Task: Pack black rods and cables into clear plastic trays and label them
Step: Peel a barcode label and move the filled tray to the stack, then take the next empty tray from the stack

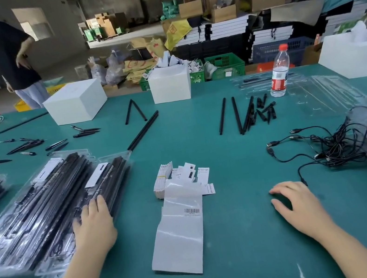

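1 head cam, fwd-down over table (201, 135)

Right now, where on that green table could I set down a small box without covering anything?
The widest bare patch of the green table lies between the white label strip and the right hand, under the tangled black cables. More room sits mid-table, between the long black rods and the upright rod cluster. The left, stacked with packed clear trays, is crowded.

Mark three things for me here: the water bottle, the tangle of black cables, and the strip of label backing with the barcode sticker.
water bottle (279, 73): head view, on its clear body above the red label.
black cables (336, 151): head view, on the dense middle of the tangle.
label strip (181, 227): head view, on the blank backing below the barcode.
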The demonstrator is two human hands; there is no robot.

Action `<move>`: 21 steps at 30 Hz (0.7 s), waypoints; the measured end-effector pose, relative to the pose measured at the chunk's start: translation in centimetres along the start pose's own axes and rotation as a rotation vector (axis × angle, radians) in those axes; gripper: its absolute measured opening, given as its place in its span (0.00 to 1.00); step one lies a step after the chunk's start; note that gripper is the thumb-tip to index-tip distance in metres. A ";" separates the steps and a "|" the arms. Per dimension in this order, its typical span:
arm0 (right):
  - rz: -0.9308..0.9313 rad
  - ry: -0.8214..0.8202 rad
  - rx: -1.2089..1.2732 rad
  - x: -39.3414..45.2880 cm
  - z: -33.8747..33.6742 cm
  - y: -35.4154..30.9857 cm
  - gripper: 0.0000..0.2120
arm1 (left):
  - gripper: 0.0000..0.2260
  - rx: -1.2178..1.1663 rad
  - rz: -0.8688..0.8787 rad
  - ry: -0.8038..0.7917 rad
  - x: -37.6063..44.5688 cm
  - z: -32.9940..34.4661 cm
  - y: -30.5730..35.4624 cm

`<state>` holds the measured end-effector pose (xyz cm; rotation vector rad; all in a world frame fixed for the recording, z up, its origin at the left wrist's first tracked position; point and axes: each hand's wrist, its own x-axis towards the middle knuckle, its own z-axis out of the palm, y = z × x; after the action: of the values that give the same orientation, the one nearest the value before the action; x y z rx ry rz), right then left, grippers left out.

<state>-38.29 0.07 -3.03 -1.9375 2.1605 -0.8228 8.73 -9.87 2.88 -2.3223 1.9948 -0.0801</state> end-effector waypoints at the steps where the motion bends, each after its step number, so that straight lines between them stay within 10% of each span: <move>1: 0.001 -0.002 -0.002 0.0 0.0 0.0 0.09 | 0.30 -0.013 -0.009 0.000 0.0 0.1 -0.2; 12: 0.030 -0.035 -0.012 0.3 -0.6 -0.9 0.08 | 0.25 -0.066 -0.136 -0.012 0.2 -1.8 3.3; 17: 0.086 -0.211 -0.043 0.4 -3.7 -2.1 0.15 | 0.23 -0.466 0.252 0.212 -1.3 -4.2 12.5; 21: 0.036 0.159 -0.096 0.4 -11.4 -2.1 0.11 | 0.21 -0.588 0.595 0.175 -5.2 -4.3 21.7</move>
<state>-41.47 3.17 7.67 -1.9311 2.3585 -0.9122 -13.77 -8.05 5.19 -1.8891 3.0394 0.4022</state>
